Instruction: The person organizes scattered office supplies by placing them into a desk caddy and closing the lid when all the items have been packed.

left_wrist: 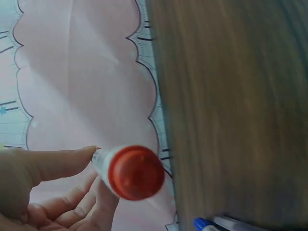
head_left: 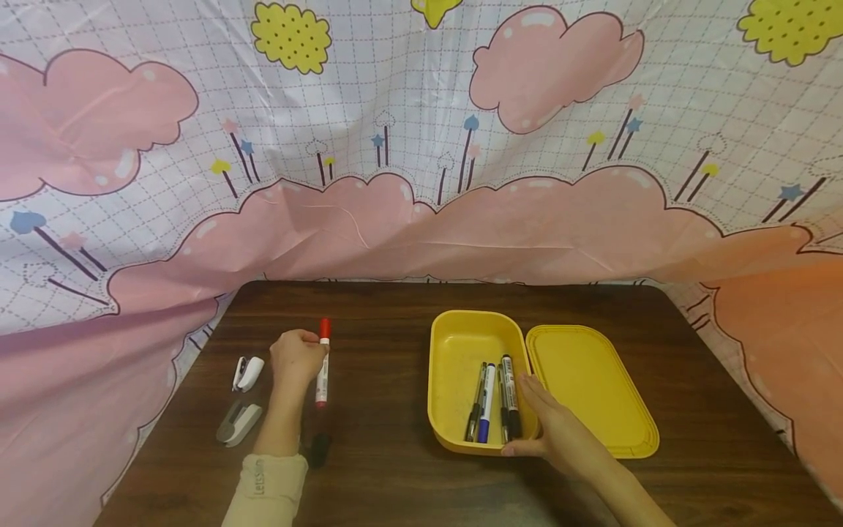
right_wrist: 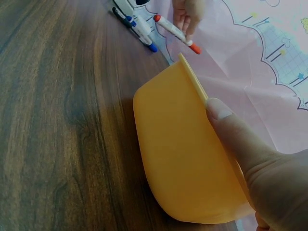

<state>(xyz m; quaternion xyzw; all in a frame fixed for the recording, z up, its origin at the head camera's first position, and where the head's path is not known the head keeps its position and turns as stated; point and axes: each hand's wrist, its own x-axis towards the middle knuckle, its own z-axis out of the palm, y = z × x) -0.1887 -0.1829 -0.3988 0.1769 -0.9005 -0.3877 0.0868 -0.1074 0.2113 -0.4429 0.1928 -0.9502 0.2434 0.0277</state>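
My left hand (head_left: 296, 356) pinches a red-capped white marker (head_left: 322, 377) over the left part of the table. The left wrist view looks at the marker's red end (left_wrist: 137, 173), with the thumb and fingers behind it. At the right, my right hand (head_left: 556, 432) holds the near right corner of an open yellow box (head_left: 454, 439). Its thumb (right_wrist: 224, 110) lies at the rim; its other fingers run along the right side, mostly hidden in the right wrist view. Inside the box lie several pens and markers, among them a white marker with a blue cap (head_left: 487, 399).
A yellow lid (head_left: 593, 388) lies flat beside the box. Left of my left forearm are a white stapler (head_left: 248, 375) and a grey-and-white stapler (head_left: 240, 423). Pens (right_wrist: 139, 31) lie on the table beyond the box in the right wrist view. A patterned curtain (head_left: 421, 241) stands behind the table.
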